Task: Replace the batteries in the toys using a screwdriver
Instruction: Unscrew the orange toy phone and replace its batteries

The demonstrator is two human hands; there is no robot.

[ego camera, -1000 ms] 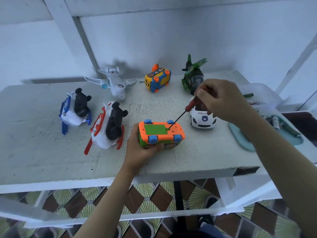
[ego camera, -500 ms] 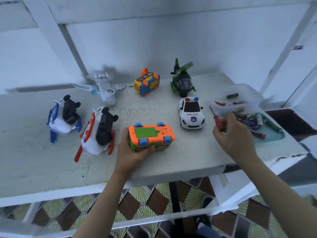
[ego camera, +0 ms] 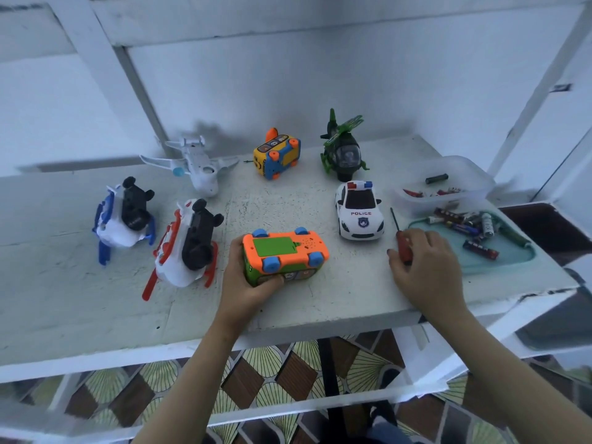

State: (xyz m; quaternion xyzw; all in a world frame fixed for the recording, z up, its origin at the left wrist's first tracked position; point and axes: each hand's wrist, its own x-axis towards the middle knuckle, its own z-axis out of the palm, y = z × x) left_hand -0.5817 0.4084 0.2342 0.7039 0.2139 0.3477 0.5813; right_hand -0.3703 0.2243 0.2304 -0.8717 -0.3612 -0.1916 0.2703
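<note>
An orange and green toy car [ego camera: 285,254] lies upside down on the white table [ego camera: 96,302], wheels up, its green battery cover facing me. My left hand [ego camera: 246,288] grips its near left end. My right hand [ego camera: 426,267] rests on the table to the right, fingers around the red handle of a screwdriver [ego camera: 402,241] whose dark shaft points away, towards the police car. A teal tray [ego camera: 512,261] with several loose batteries [ego camera: 464,224] lies just right of that hand.
A white police car [ego camera: 359,211], green helicopter [ego camera: 342,152], yellow-blue toy car [ego camera: 278,157], white plane [ego camera: 195,165] and two white-and-black toys [ego camera: 125,213] [ego camera: 189,245] stand around. A clear plastic tub [ego camera: 445,184] sits at the back right. The table's front edge is close to my wrists.
My right hand took the screwdriver off the orange car's underside and carried it right and down to the table beside the battery tray. My left hand kept its hold on the car.
</note>
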